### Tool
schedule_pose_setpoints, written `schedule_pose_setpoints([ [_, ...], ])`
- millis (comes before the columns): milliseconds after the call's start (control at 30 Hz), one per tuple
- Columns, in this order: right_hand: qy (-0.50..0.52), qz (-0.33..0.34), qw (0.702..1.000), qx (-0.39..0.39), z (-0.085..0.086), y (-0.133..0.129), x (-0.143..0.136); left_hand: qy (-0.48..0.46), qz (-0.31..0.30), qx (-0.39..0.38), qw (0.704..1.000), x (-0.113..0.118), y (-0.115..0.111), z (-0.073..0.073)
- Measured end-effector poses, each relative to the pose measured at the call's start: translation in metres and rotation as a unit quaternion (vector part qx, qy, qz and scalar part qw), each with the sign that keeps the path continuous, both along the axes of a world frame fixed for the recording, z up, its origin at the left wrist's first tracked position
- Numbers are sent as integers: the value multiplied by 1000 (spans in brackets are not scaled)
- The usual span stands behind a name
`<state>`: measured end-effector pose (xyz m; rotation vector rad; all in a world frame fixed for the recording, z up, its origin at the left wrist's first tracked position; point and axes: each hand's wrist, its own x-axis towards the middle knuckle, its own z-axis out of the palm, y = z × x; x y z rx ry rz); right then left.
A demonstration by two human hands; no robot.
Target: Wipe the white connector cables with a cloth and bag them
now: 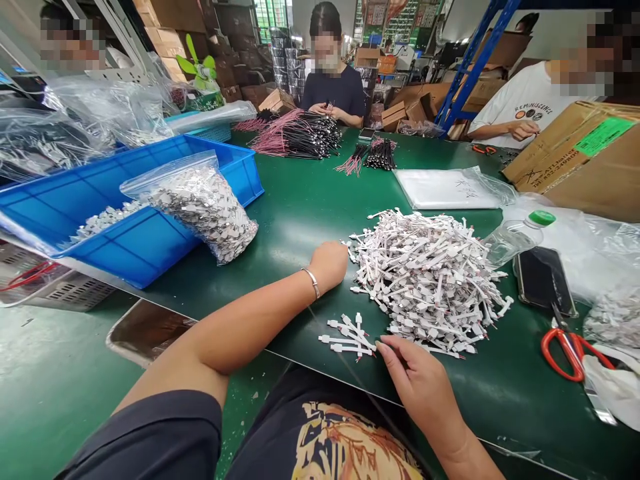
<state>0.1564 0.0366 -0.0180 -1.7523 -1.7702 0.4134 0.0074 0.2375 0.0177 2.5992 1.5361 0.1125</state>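
A big heap of short white cables (pixel 425 280) with flat connectors and reddish wire ends lies on the green table. At the heap's left edge is my left hand (pixel 330 265), its fingers curled closed; what they hold, if anything, is hidden. Nearer to me, a small group of the same white cables (pixel 347 337) lies apart from the heap. My right hand (pixel 420 377) reaches this group from the right, thumb and forefinger pinched at the wire end of one short white cable (pixel 367 345).
Left stands a blue bin (pixel 165 247) with a bag of small white parts (pixel 205 207) over its rim. On the right are a plastic bottle (pixel 520 233), a phone (pixel 545 280), red-handled scissors (pixel 565 353) and a carton (pixel 575 167). Co-workers sit across the table (pixel 300 193).
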Motion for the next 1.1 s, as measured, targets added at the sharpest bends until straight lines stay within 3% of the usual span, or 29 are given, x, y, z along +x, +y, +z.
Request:
schedule_pose_setpoints([
  [200, 13, 5, 1000, 10, 1, -2, 1, 2, 14, -38, 999, -4, 13, 4],
  [400, 70, -28, 996, 39, 2, -4, 3, -44, -25, -76, 996, -26, 6, 13],
  [567, 75, -28, 996, 47, 2, -6, 3, -71, -37, -35, 996, -40, -38, 25],
  [700, 71, -7, 995, 65, 3, -19, 4, -105, -206, -86, 969, -48, -90, 30],
  [800, 59, -2, 994, 87, 5, -32, 14, -85, -236, -98, 963, -52, -107, 20],
  [933, -27, -122, 986, 108, 11, -45, 60, -87, -242, -92, 962, -53, -101, 6],
  [1033, -101, -259, 954, 107, 13, -58, 122, -105, -236, -108, 960, -52, -95, 6],
  [1100, -174, -342, 918, 102, 10, -67, 172, -110, -231, -117, 960, -52, -93, 8],
])
